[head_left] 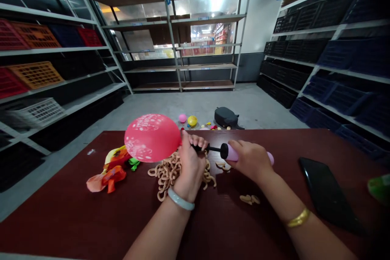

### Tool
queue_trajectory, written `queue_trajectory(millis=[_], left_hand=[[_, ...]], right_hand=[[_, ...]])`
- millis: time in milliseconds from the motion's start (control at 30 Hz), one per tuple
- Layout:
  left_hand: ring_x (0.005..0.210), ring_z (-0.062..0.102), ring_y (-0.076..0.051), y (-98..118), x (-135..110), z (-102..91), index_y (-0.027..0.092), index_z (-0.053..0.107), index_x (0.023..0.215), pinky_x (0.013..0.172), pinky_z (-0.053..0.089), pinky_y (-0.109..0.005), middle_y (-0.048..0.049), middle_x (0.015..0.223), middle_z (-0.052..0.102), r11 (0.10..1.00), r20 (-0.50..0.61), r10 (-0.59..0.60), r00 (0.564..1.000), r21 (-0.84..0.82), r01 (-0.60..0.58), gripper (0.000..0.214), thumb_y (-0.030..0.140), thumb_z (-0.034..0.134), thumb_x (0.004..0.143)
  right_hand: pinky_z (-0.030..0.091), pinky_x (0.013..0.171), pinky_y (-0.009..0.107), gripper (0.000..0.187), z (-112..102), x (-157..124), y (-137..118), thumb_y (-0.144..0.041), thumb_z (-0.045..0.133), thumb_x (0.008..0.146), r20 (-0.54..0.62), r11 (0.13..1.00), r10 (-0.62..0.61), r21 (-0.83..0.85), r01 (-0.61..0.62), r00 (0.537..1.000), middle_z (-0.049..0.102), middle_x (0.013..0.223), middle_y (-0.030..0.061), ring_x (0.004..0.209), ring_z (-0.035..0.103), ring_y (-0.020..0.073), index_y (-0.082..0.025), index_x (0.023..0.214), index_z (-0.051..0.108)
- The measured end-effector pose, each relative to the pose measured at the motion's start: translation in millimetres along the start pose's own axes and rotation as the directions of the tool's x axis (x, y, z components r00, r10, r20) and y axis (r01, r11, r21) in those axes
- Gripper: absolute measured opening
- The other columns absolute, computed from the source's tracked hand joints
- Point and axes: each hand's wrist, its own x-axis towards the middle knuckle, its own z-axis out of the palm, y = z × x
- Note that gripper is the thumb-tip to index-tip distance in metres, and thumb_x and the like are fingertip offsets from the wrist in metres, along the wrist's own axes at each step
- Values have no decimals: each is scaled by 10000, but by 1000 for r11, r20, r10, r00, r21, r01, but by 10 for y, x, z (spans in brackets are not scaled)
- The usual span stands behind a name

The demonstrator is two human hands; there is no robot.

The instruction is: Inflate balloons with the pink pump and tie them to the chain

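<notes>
A pink inflated balloon [152, 137] with white print hovers over the dark red table [76, 219]. My left hand [191, 162] is closed around the balloon's neck and the black nozzle of a hand pump. Gripping the pink pump body [233, 153] from the right is my right hand [251, 160], its fingers wrapped round it. Under my left hand lies a pile of beige plastic chain links [166, 172]. Flat uninflated balloons [111, 168] in orange, yellow and green lie to the left of the pile.
A black phone [326, 195] lies on the table at right, with a green object [380, 189] at the edge. Loose beige clips [250, 199] sit near my right wrist. Small balloons [191, 121] and a dark bag [227, 118] are on the floor beyond. Shelving lines both sides.
</notes>
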Motion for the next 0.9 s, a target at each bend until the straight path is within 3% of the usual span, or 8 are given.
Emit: queue_trajectory(millis=[133, 233, 333, 500, 600, 700, 900], left_hand=[[431, 383, -76, -228, -171, 56, 186, 359, 590, 449, 319, -235, 55, 507, 336, 999, 8, -28, 1000, 38, 28, 484, 509, 631, 827], [426, 383, -79, -219, -182, 74, 186, 365, 589, 443, 316, -237, 56, 502, 341, 998, 5, -30, 1000, 47, 30, 474, 492, 634, 831], [414, 374, -83, -30, -87, 78, 185, 357, 579, 427, 300, -239, 55, 492, 340, 999, -2, -9, 1000, 49, 9, 468, 463, 610, 859], [411, 366, -77, 483, 147, 11, 182, 325, 583, 435, 305, -227, 64, 482, 326, 996, 46, 72, 996, 42, -74, 453, 382, 606, 876], [419, 375, -78, 637, 232, -59, 183, 307, 592, 434, 303, -223, 67, 484, 325, 993, 47, 114, 992, 0, -114, 450, 354, 618, 868], [425, 379, -77, 562, 229, -80, 181, 321, 593, 441, 311, -225, 64, 490, 331, 994, 54, 107, 993, -38, -105, 433, 344, 595, 885], [418, 370, -78, 55, 2, 24, 175, 356, 575, 434, 313, -233, 56, 487, 330, 1000, 50, 20, 999, -18, -19, 448, 399, 577, 894]], right_hand=[[345, 626, 306, 389, 1, -24, -180, -527, 619, 790, 7, 999, 3, 51, -3, 1000, 691, 898, 62, 820, 637, 243, -230, 1041, 599], [347, 624, 297, 391, 18, -28, -209, -538, 612, 793, 2, 997, 2, 77, -2, 1000, 695, 899, 56, 825, 639, 242, -234, 1038, 596], [359, 650, 294, 413, 46, -13, -118, -561, 597, 802, -8, 995, -6, 98, 7, 1000, 696, 914, 59, 849, 639, 247, -239, 1061, 598], [384, 716, 305, 431, 78, 30, 124, -523, 592, 816, -19, 997, 4, 75, -3, 1000, 688, 983, 69, 890, 635, 245, -237, 1139, 592], [384, 732, 310, 444, 56, 47, 201, -529, 613, 798, -17, 998, 16, 57, -15, 1000, 680, 979, 62, 886, 629, 243, -244, 1138, 589], [374, 723, 311, 442, 14, 47, 210, -507, 650, 774, -23, 998, 36, 43, -35, 999, 673, 960, 65, 866, 620, 243, -236, 1118, 592], [360, 702, 306, 433, -44, 21, 33, -476, 657, 776, 2, 998, 21, 53, -21, 1000, 671, 946, 73, 849, 611, 237, -225, 1124, 590]])
